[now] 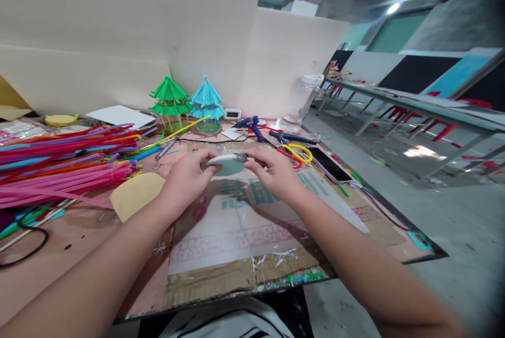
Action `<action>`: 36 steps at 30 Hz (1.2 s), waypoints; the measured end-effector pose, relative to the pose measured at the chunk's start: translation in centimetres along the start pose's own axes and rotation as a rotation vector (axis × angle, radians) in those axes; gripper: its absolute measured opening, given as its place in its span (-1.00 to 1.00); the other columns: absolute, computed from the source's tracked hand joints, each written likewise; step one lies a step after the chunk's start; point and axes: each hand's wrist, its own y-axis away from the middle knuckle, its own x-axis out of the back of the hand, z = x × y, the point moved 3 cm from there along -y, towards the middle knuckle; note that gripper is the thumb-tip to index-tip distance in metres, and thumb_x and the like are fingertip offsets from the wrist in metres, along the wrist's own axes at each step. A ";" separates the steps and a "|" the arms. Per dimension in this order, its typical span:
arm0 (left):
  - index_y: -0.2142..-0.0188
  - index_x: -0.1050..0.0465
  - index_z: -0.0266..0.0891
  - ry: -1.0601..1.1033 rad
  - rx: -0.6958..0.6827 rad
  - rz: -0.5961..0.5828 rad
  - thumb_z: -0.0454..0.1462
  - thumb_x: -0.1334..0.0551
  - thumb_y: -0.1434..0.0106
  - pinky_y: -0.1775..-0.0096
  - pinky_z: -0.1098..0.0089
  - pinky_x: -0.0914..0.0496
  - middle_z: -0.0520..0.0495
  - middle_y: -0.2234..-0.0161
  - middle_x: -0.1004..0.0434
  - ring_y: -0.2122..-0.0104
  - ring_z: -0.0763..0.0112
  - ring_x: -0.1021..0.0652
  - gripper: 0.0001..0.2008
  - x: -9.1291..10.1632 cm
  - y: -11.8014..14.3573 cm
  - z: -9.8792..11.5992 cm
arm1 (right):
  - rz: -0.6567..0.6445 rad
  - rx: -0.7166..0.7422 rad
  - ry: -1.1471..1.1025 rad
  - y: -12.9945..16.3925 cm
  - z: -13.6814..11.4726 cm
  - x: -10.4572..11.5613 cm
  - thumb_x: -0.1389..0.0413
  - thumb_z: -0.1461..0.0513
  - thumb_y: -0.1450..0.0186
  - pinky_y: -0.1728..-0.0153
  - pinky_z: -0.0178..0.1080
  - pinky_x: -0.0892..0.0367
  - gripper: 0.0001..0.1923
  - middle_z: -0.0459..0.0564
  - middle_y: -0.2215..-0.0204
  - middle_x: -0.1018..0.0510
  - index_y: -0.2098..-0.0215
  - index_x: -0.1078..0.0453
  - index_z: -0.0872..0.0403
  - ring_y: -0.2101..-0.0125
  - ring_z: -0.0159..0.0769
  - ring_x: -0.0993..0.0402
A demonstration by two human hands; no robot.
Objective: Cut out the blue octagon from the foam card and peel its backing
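Observation:
A round, thin disc (229,167), grey-green on its face with a white strip along the far rim, is held up over the table between both hands. At its left edge my left hand (190,176) is closed, thumb below and fingers behind. The fingers of my right hand (274,171) pinch the opposite edge. A small dark grey piece (240,157) lies on the rim by the right fingertips; its kind I cannot make out. Below spreads a whitish printed sheet (252,227) with green characters, shaded by the hands.
Bundled pipe cleaners (67,164) lie at left, near a yellow paper piece (136,193). Green (169,99) and blue (205,99) tiered-roof models stand behind. A glue gun (254,127), scissors (295,154), a phone (329,164) and a plastic jug (307,96) occupy the right.

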 end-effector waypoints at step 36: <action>0.18 -0.52 -0.14 -0.187 -0.038 0.011 -0.24 -0.17 -0.25 0.28 0.35 -0.28 -0.03 0.28 -0.62 0.27 0.23 -0.54 -0.80 0.2 0.1 -0.1 | 0.020 0.021 0.020 0.2 0.4 -0.3 -0.10 0.10 -0.35 0.30 -0.23 -0.30 -0.71 -0.01 0.40 -0.53 0.08 -0.51 0.08 0.36 -0.27 -0.42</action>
